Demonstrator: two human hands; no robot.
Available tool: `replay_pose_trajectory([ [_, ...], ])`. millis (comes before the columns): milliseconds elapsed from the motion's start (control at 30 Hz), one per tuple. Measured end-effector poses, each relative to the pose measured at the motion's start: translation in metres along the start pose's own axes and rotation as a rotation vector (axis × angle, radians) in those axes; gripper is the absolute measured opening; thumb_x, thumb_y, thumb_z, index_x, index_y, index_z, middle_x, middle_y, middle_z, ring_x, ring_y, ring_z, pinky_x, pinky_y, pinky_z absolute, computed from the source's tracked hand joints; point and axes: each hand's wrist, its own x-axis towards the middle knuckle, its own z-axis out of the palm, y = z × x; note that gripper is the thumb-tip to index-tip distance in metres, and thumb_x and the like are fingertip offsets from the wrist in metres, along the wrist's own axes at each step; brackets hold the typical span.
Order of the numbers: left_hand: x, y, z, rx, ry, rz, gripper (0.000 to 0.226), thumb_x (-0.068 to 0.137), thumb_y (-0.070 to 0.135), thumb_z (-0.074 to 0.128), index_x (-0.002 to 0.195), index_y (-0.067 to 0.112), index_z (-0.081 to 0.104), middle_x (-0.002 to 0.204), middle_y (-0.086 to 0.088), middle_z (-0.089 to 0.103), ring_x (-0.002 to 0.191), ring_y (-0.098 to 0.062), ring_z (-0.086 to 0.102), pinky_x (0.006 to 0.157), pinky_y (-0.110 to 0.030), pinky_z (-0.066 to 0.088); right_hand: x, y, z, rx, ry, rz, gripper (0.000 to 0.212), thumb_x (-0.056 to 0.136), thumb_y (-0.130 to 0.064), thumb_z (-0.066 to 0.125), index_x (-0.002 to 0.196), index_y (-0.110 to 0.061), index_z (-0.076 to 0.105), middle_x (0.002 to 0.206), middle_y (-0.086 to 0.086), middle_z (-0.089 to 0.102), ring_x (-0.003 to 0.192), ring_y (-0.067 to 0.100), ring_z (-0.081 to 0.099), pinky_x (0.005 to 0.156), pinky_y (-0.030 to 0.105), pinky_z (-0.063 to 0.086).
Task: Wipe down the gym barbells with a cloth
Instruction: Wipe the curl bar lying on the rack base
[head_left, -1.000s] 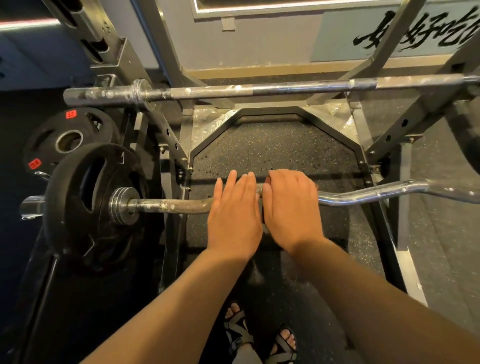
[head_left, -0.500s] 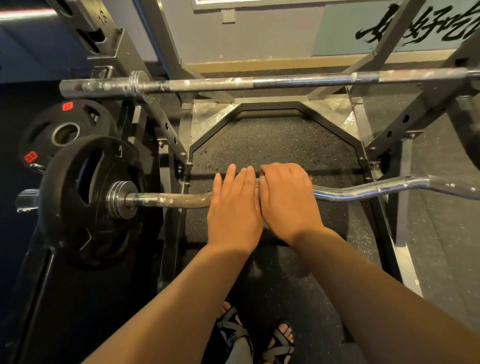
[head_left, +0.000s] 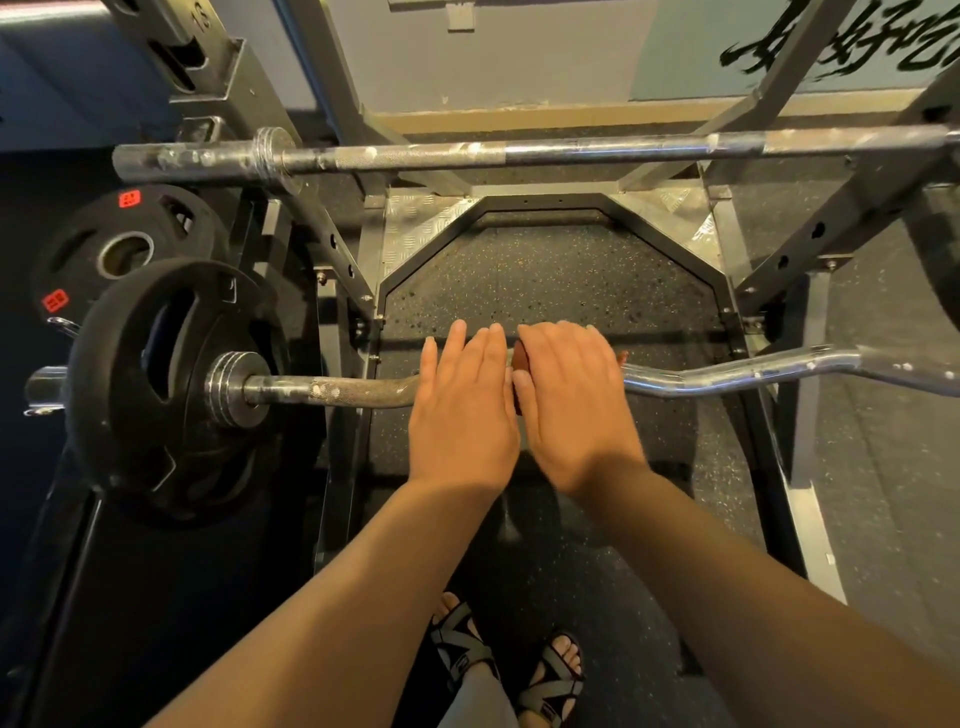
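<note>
Head view: you are resting your left hand (head_left: 462, 405) flat, fingers straight, on the curl bar (head_left: 332, 389), while your right hand (head_left: 571, 400), touching it, is curling over a reddish cloth (head_left: 520, 362) on the bar.

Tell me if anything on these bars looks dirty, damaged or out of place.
White chalky patches speckle the straight barbell and the curl bar, whose left stretch looks dull beside its shiny right. Nothing looks broken or fallen.

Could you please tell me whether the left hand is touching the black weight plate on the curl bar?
Apart. The head view shows a bare stretch of the curl bar between the left hand and the weight plate.
</note>
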Motion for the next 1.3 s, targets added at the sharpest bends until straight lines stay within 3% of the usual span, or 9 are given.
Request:
replay_pose_trajectory([
  [200,-0.002,0.003,-0.002,-0.029,0.026,-0.015,0.052,0.110,0.032,0.021,0.160,0.021,0.026,0.163,0.005,0.033,0.157,-0.016,0.008,0.125,-0.035,-0.014,-0.005,0.022,-0.016,-0.063,0.118,0.194,0.021,0.106,-0.035,0.035,0.103,-0.024,0.053,0.095,-0.005,0.051,0.090,0.021,0.047,0.096,0.046,0.041],
  [300,0.000,0.003,-0.001,-0.024,0.024,-0.014,0.051,0.110,0.030,0.025,0.159,0.018,0.028,0.163,0.004,0.034,0.157,-0.017,0.009,0.126,-0.036,-0.012,-0.004,-0.005,0.002,-0.079,0.096,0.242,0.035,0.105,-0.033,0.030,0.125,-0.015,0.053,0.122,0.004,0.055,0.122,0.029,0.048,0.121,0.054,0.021],
  [400,0.002,0.001,0.001,-0.013,0.047,-0.005,0.051,0.108,0.029,0.030,0.157,0.016,0.033,0.160,0.002,0.039,0.156,-0.018,0.014,0.127,-0.039,-0.007,-0.012,-0.001,0.010,-0.042,0.066,0.019,0.051,0.106,-0.029,0.032,0.151,-0.007,0.041,0.152,0.010,0.046,0.145,0.033,0.034,0.124,0.051,0.011],
  [533,0.001,0.002,0.002,-0.038,0.060,-0.006,0.049,0.109,0.030,0.027,0.156,0.018,0.036,0.156,0.003,0.045,0.155,-0.018,0.019,0.128,-0.040,-0.004,-0.014,0.035,-0.012,-0.034,0.007,0.054,0.041,0.107,-0.031,0.038,0.144,-0.017,0.047,0.137,0.000,0.054,0.131,0.025,0.046,0.120,0.051,0.026],
  [700,0.002,0.001,0.006,-0.044,0.074,-0.014,0.047,0.109,0.028,0.030,0.154,0.016,0.039,0.154,0.003,0.048,0.154,-0.020,0.022,0.128,-0.042,-0.001,-0.013,-0.009,0.004,-0.033,0.121,0.367,0.045,0.105,-0.037,0.031,0.138,-0.011,0.048,0.138,0.006,0.052,0.142,0.032,0.036,0.125,0.056,0.012],
  [933,0.000,-0.004,0.004,-0.044,0.069,0.019,0.047,0.109,0.028,0.030,0.154,0.016,0.038,0.152,0.001,0.049,0.153,-0.021,0.024,0.128,-0.046,0.003,-0.008,0.012,-0.005,-0.040,0.051,0.128,0.030,0.104,-0.033,0.040,0.128,-0.021,0.053,0.124,-0.002,0.055,0.126,0.024,0.047,0.123,0.051,0.020],
  [1000,-0.001,-0.003,0.004,-0.036,0.071,0.010,0.048,0.109,0.030,0.028,0.155,0.018,0.037,0.152,0.003,0.048,0.154,-0.020,0.023,0.128,-0.046,0.003,-0.017,0.023,-0.009,-0.052,0.132,0.253,0.019,0.103,-0.032,0.040,0.114,-0.023,0.052,0.110,-0.003,0.053,0.116,0.024,0.049,0.123,0.052,0.021],
  [1100,0.000,-0.003,0.006,-0.012,0.071,0.005,0.048,0.109,0.029,0.029,0.156,0.018,0.035,0.154,0.003,0.047,0.154,-0.020,0.023,0.128,-0.046,0.003,-0.018,0.007,0.001,0.001,0.220,0.445,0.026,0.102,-0.029,0.040,0.122,-0.015,0.051,0.120,0.003,0.051,0.128,0.029,0.044,0.124,0.054,0.016],
  [1300,-0.001,-0.006,0.006,0.038,0.065,0.022,0.050,0.109,0.030,0.031,0.158,0.017,0.033,0.157,0.002,0.044,0.154,-0.021,0.022,0.127,-0.049,0.005,-0.008,-0.008,0.012,-0.026,0.083,0.041,0.048,0.105,-0.029,0.037,0.147,-0.007,0.045,0.148,0.011,0.048,0.143,0.032,0.037,0.123,0.052,0.022],
])
